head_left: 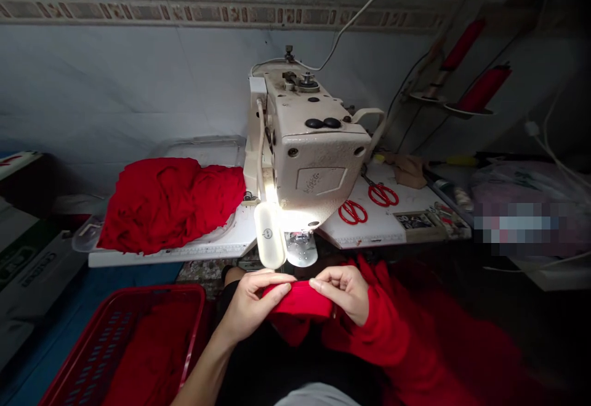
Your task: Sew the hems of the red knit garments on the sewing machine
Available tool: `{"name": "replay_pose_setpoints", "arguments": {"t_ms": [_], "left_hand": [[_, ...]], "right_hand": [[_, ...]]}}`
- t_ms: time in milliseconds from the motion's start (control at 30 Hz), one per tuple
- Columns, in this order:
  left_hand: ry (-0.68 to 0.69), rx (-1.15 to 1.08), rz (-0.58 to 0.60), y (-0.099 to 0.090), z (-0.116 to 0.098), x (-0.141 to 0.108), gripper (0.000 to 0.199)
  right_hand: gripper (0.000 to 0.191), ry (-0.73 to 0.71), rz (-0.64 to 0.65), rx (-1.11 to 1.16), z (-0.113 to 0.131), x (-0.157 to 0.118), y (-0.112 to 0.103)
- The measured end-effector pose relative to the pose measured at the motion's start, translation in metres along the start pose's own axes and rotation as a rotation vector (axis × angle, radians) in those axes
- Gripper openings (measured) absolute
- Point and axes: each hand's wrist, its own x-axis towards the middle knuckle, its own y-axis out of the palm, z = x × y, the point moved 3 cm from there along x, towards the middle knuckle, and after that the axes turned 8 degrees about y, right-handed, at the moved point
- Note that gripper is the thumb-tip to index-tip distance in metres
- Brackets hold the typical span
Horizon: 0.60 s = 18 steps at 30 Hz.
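My left hand (pixel 253 300) pinches one end of a folded edge of red fabric (pixel 301 300) between thumb and fingers. At the other end of that edge, my right hand (pixel 344 290) grips it the same way. The edge is stretched between both hands in front of a cream sewing machine (pixel 318 147), just below its lit lamp (pixel 270 237) and needle area. More red cloth hangs from the held part and spreads over my right forearm and down to the right. The fingertips behind the fabric are partly hidden.
A heap of red cloth (pixel 170 203) lies on the table left of the machine. Below it stands a red plastic basket (pixel 194 301) with red cloth inside. Red-handled scissors (pixel 383 195) lie on the right, near red thread cones (pixel 487 88). A plastic bag (pixel 512 184) is farther right.
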Motion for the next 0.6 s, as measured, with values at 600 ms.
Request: {"name": "replay_pose_setpoints", "arguments": {"t_ms": [600], "left_hand": [[-0.143,0.166,-0.169,-0.005,-0.016,0.037,0.028]], "right_hand": [[0.035,-0.085,-0.172,0.156,0.008,0.026,-0.016]]}}
